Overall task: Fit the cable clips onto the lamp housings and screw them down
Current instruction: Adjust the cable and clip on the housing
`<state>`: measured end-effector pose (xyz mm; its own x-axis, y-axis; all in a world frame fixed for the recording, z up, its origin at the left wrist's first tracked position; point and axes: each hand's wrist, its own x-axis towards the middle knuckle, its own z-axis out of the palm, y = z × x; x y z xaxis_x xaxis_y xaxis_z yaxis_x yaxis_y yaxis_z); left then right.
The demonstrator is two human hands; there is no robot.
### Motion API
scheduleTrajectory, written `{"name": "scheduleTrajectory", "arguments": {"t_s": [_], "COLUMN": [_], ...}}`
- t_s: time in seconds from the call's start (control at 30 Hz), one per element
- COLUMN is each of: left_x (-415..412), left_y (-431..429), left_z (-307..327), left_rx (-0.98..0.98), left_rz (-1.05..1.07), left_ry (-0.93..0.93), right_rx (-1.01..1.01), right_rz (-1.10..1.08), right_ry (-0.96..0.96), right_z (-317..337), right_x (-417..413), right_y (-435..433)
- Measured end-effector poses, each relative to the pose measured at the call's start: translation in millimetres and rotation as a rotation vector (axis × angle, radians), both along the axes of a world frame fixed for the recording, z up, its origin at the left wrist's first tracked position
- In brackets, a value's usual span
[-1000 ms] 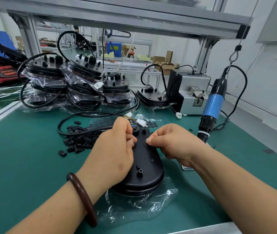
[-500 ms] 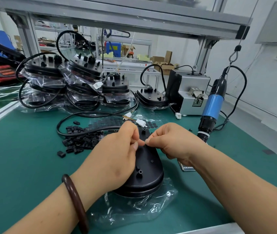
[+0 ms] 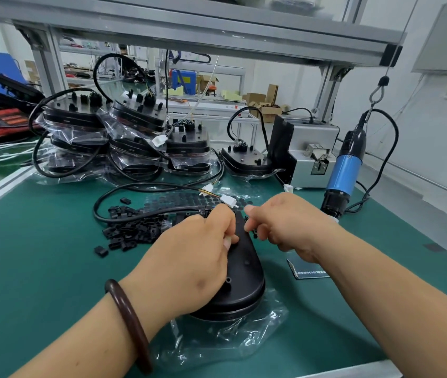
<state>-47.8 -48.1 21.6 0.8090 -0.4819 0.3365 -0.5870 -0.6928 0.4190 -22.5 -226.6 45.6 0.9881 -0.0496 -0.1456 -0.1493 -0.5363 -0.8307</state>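
Observation:
A black lamp housing [image 3: 245, 279] lies back-up on a clear plastic bag [image 3: 233, 339] at the near middle of the green mat. My left hand [image 3: 192, 263] lies over its left side, thumb pressed on the top face. My right hand [image 3: 285, 225] hovers over the housing's far end with fingers curled, pinching a small black piece that looks like a cable clip [image 3: 255, 236]. The housing's black cable [image 3: 124, 191] loops off to the left and ends in a white connector [image 3: 228, 199]. Loose black clips [image 3: 132, 227] are heaped left of the housing.
A blue electric screwdriver [image 3: 343, 173] hangs at the right, next to a grey screw feeder [image 3: 312, 156]. Bagged lamp housings [image 3: 135, 137] are stacked along the back left. A small dark card [image 3: 308, 268] lies under my right wrist. An aluminium frame shelf [image 3: 189, 31] spans overhead.
My left thumb has slid from the housing's far end toward me along its top face. My right hand has stayed over the far end; the fingertips of both hands met briefly and are apart now.

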Motion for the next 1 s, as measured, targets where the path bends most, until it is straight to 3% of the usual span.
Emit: {"name": "scheduleTrajectory", "arguments": {"t_s": [0.13,0.4,0.6,0.7,0.83,1.0], "left_x": [-1,5,5,12,41,84], "left_y": [0,-4,-1,15,61,103], "left_z": [0,10,14,21,39,49], "left_rx": [0.006,0.231,0.248,-0.013,-0.448,-0.6], "left_rz": [-0.013,-0.079,-0.125,-0.118,0.112,0.301], "left_ry": [-0.023,-0.115,0.005,0.21,0.256,0.328], "right_rx": [0.081,0.185,-0.075,-0.377,-0.732,-0.88], "right_rz": [-0.098,-0.16,-0.135,-0.039,0.077,0.141], "right_ry": [-0.045,-0.053,-0.217,-0.268,-0.182,-0.111], "right_z": [1,3,5,2,-9,-22], "right_x": [1,12,51,86,127,152], "right_y": [-7,-12,-1,16,35,42]}}
